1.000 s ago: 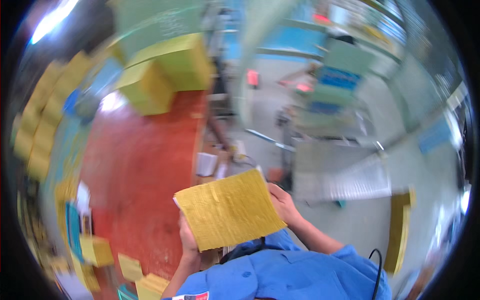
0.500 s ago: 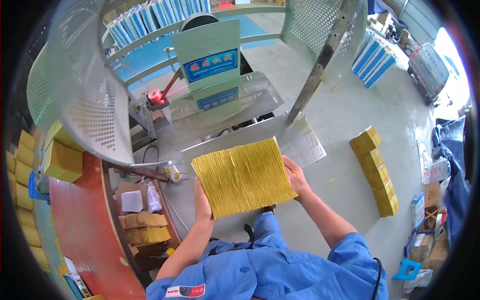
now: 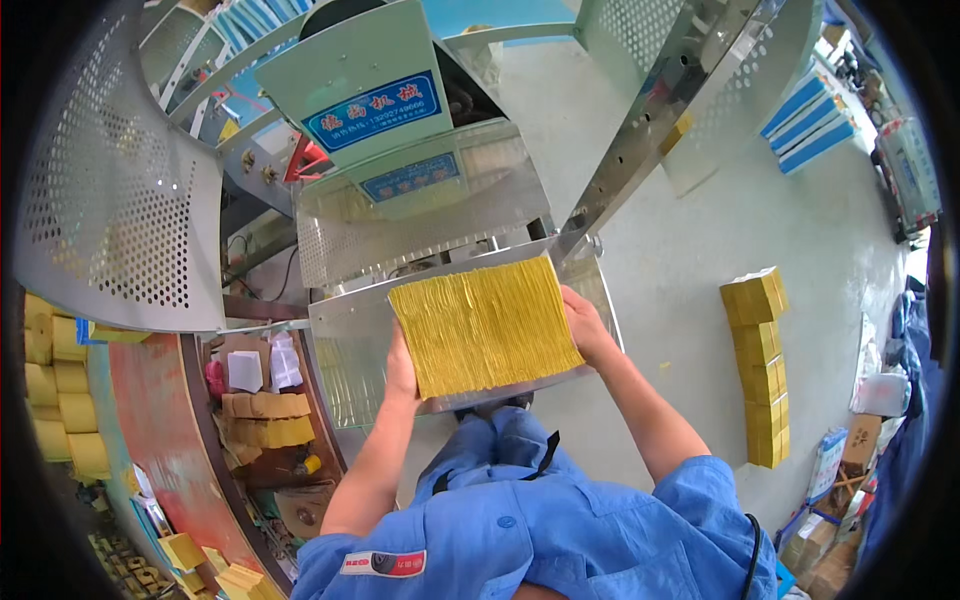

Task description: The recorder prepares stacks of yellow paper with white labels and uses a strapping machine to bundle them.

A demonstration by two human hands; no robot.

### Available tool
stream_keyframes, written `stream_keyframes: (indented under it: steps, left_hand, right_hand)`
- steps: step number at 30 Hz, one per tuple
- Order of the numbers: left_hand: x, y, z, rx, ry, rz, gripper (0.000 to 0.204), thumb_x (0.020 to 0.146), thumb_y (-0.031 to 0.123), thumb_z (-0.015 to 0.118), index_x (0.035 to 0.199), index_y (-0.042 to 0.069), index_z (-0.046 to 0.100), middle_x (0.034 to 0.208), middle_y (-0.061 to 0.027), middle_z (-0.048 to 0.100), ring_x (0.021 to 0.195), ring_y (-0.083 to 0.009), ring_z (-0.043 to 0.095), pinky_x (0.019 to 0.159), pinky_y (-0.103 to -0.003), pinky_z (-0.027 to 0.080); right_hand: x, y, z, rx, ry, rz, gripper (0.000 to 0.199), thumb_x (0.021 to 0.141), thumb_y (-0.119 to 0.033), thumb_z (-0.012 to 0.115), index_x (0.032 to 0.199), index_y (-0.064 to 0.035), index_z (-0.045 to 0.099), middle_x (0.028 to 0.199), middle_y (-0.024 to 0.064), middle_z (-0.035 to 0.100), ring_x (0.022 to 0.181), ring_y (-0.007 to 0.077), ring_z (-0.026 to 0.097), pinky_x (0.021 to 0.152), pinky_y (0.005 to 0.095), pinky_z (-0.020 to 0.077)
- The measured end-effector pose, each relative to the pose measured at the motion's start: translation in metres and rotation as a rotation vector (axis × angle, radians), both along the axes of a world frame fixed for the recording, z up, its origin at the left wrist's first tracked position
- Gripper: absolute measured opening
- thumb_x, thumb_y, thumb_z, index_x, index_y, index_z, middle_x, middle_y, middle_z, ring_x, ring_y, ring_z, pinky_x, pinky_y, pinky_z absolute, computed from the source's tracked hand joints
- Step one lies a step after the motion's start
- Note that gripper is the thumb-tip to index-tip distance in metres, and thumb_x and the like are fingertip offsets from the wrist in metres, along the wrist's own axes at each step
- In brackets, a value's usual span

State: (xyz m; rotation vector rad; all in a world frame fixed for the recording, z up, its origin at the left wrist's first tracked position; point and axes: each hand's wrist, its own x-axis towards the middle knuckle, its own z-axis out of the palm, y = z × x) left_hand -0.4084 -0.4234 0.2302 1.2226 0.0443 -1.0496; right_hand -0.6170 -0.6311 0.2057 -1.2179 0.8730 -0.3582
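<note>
Between my two hands is a thick stack of gold paper (image 3: 488, 328), its rippled sheet edges facing up. My left hand (image 3: 402, 368) presses against the stack's left end, and my right hand (image 3: 587, 328) grips the right end. Most of my fingers are hidden beneath or behind the paper. The stack is over the front of a metal shelf (image 3: 345, 375) on a pale green machine (image 3: 350, 75); I cannot tell whether it touches the shelf. A shiny sloping plate (image 3: 420, 215) rises just beyond it.
Perforated guards (image 3: 120, 210) and a slanting metal bar (image 3: 630, 140) flank the machine. At left stands a red-topped table (image 3: 165, 400), with paper bundles on a shelf (image 3: 265, 420) beside it. A row of gold paper blocks (image 3: 760, 365) lies on the floor at right.
I have come closer to the machine, and the stack, held in both hands, is now over its front shelf. The view has turned, so the surroundings have shifted.
</note>
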Motion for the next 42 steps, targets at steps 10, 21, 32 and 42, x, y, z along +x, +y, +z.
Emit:
stream_keyframes:
  steps: [10,21,32,42]
  left_hand:
    - [0.041,0.018,0.015,0.185,-0.132,-0.399,0.073,0.097,0.063,0.041,0.146,0.009,0.041,0.143,-0.0099,0.049,0.131,-0.0237,0.046,0.101,-0.044,0.041]
    - [0.048,0.017,0.017,0.167,-0.118,-0.509,0.073,0.095,0.065,0.043,0.146,0.013,0.042,0.140,-0.0080,0.051,0.127,-0.0230,0.048,0.097,-0.043,0.042]
    - [0.044,0.019,0.010,0.177,-0.123,-0.446,0.075,0.094,0.065,0.044,0.145,0.010,0.044,0.139,-0.0087,0.053,0.128,-0.0231,0.048,0.097,-0.043,0.044]
    - [0.036,0.015,0.024,0.160,-0.074,-0.366,0.069,0.100,0.055,0.042,0.147,0.005,0.038,0.147,-0.0105,0.047,0.134,-0.0248,0.045,0.110,-0.039,0.035]
  right_hand:
    - [-0.005,-0.007,0.019,0.079,0.009,0.047,0.032,0.099,-0.014,0.052,0.128,-0.0003,0.059,0.113,0.0039,0.065,0.103,0.0097,0.059,0.090,0.0248,0.0463]
    - [-0.015,-0.001,0.024,0.231,0.013,-0.060,0.037,0.102,-0.028,0.049,0.127,-0.0030,0.060,0.109,0.0029,0.065,0.093,0.0101,0.059,0.081,0.0245,0.0467]
    - [-0.014,-0.011,0.036,0.099,0.151,0.078,0.050,0.099,-0.046,0.050,0.129,-0.0066,0.060,0.092,-0.0005,0.058,0.079,0.0098,0.051,0.070,0.0267,0.0456]
    - [-0.026,-0.018,0.030,0.175,0.100,0.130,0.052,0.098,-0.046,0.052,0.134,-0.0088,0.057,0.126,0.0086,0.061,0.112,0.0189,0.057,0.085,0.0350,0.0509]
